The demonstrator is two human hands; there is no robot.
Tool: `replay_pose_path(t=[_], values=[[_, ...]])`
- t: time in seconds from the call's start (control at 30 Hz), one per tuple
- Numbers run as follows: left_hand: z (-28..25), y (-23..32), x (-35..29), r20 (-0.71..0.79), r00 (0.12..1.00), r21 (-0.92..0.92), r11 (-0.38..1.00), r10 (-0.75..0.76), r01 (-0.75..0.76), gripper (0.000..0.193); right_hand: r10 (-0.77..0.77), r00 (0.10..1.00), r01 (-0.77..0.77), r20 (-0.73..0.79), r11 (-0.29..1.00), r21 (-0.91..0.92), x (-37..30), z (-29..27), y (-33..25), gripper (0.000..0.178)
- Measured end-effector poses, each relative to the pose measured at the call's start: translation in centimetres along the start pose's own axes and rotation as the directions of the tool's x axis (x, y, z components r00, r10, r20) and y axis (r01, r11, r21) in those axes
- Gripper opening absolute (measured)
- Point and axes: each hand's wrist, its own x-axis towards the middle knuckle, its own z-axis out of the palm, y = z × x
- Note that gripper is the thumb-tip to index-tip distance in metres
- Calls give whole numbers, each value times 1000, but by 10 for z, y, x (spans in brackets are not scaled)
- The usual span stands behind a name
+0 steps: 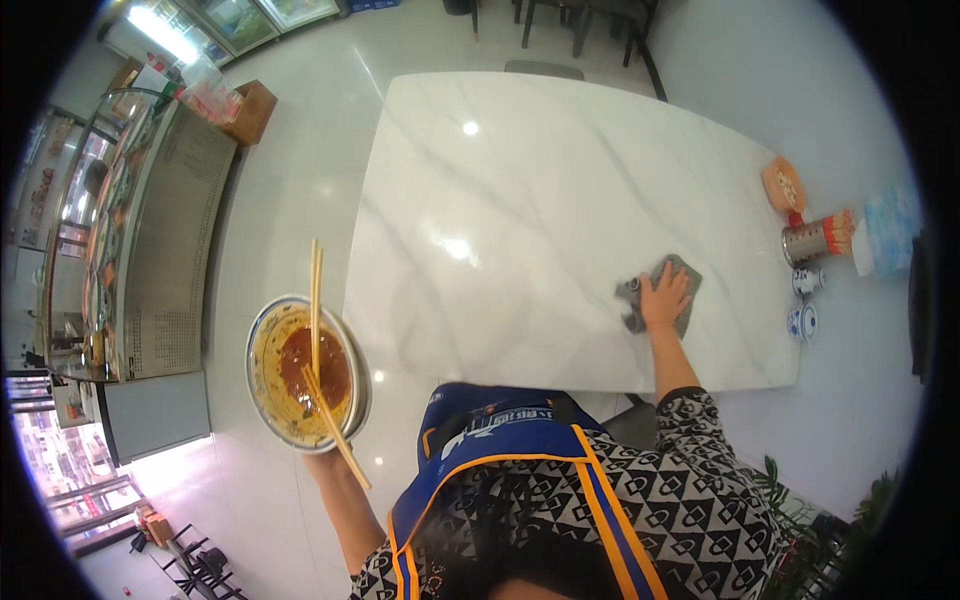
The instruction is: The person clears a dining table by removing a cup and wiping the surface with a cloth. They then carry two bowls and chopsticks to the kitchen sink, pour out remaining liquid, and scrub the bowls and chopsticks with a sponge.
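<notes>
My left hand (pixel 322 464) holds up a blue-rimmed bowl (pixel 262 385) from below, out beyond the table's left edge; its fingers are mostly hidden under the bowl. Reddish-brown sauce (pixel 305 370) coats the inside, and wooden chopsticks (pixel 316 290) rest in it, some sticking out past the far rim and some past the near rim. Over on the right part of the white marbled table (pixel 530 180), my right hand (pixel 664 298) lies spread on a grey cloth (pixel 683 275), pressing it against the tabletop. Part of the cloth bunches out to the left of the fingers.
Along the wall at the table's right stand an orange container (pixel 783 187), a metal chopstick holder (pixel 808 243), blue-and-white jars (pixel 803 322) and a tissue pack (pixel 885 235). A glass-topped display counter (pixel 170 230) is at the left, with a cardboard box (pixel 252 112) by it. Dark chairs (pixel 590 20) stand beyond the table.
</notes>
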Motion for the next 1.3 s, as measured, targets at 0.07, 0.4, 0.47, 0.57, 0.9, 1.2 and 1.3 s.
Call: replay_pose_path(t=[0.07, 0.4, 0.47, 0.57, 0.9, 1.2, 1.3], values=[[0, -4, -9, -42, 999, -53, 999, -13, 10, 45, -169, 985, 169, 14, 986, 4, 16, 12, -27, 60], [-44, -11, -45, -113, 932, 127, 935, 345, -331, 51, -482, 860, 472, -168, 876, -94, 191, 52, -240, 51], [-52, -14, -55, -158, 917, 154, 927, 365, -343, 50, -634, 763, 631, -131, 773, -67, 183, 60, -292, 47], [-54, -13, -56, -202, 911, 176, 928, 361, -328, 50, -871, 469, 881, -147, 472, 19, 114, 73, -379, 46], [-21, -1, -7, -121, 951, 203, 945, 285, -257, 50, -978, -53, 764, -202, -170, 622, -107, 50, -254, 34], [-1, -3, 22, -84, 971, 179, 962, 223, -205, 49, -465, 733, 550, -497, 834, 31, 182, 44, -215, 35], [4, -8, 17, -98, 969, 173, 962, 228, -209, 49, -512, 747, 565, -424, 825, -2, 190, 65, -270, 35]])
